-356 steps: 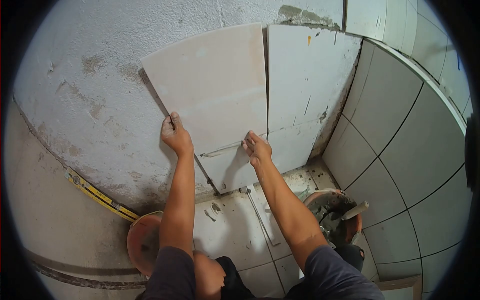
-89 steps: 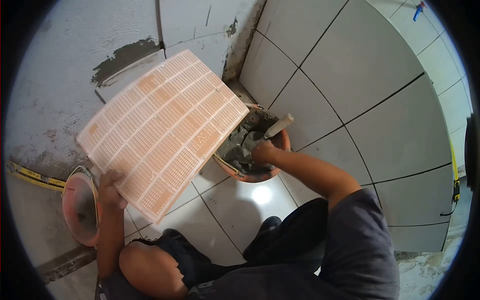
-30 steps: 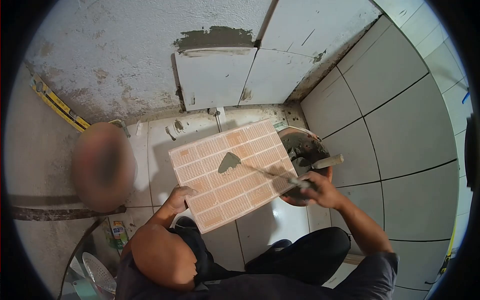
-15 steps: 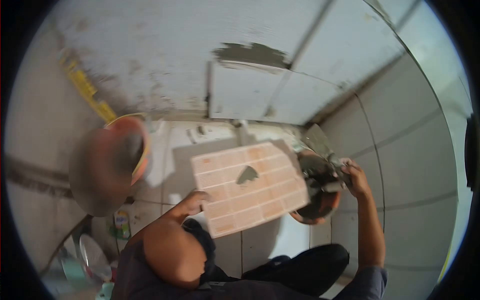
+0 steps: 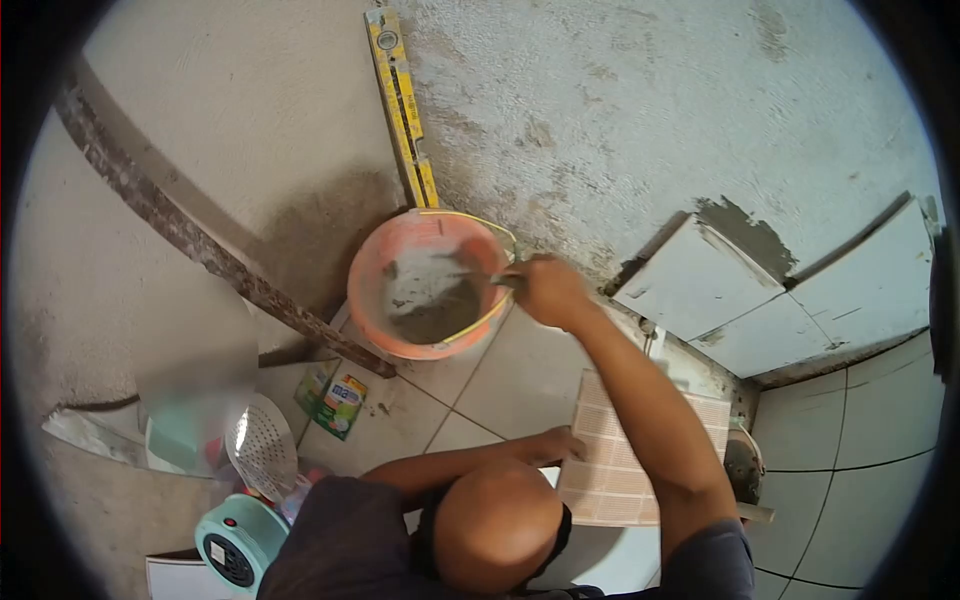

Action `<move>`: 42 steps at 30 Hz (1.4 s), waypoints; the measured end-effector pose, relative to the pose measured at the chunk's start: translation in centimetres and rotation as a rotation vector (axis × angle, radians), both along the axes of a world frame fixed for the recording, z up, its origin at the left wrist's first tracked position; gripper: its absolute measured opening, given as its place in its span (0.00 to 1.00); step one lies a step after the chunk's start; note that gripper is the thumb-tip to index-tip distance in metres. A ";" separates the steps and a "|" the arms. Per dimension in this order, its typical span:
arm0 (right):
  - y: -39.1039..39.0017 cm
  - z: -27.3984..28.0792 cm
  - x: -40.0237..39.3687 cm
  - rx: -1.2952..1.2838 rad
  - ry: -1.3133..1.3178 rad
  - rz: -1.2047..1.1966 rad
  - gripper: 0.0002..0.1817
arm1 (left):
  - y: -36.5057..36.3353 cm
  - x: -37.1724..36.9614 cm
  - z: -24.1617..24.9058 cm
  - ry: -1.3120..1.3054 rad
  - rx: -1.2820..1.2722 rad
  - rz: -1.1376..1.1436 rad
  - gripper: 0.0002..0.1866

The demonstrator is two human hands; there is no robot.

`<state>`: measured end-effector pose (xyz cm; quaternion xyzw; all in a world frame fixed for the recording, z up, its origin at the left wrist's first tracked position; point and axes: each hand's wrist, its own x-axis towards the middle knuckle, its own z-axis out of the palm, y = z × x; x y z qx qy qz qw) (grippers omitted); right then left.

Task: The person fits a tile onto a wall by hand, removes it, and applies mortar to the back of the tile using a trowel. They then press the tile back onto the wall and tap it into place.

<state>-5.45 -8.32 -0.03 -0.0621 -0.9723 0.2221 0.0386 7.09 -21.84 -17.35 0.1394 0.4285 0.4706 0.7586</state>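
**Right hand at the bucket, left on the tile**

The right hand [image 5: 545, 290] reaches across to the orange bucket [image 5: 425, 285], fingers clamped on a tool handle at its rim; the tool's end is hidden. The bucket, with grey mortar inside, stands on the floor just beyond those fingers, under the yellow level [image 5: 402, 100]. The left hand [image 5: 560, 445] grips the tile [image 5: 615, 470] by its edge, ribbed back up.

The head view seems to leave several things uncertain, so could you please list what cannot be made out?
- Right hand: at the orange bucket rim; its tool is almost wholly hidden, so the grip is unclear.
- Left hand: at the ribbed tile, whose middle the right forearm covers.
- Second bucket: mostly hidden behind tile and arm.
- Blurred patch: contents unreadable.
- Green packet: print too small.
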 end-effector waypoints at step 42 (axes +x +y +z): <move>6.1 0.4 58.5 0.292 -0.997 -0.752 0.20 | -0.5 -3.7 5.0 -0.016 0.040 0.140 0.29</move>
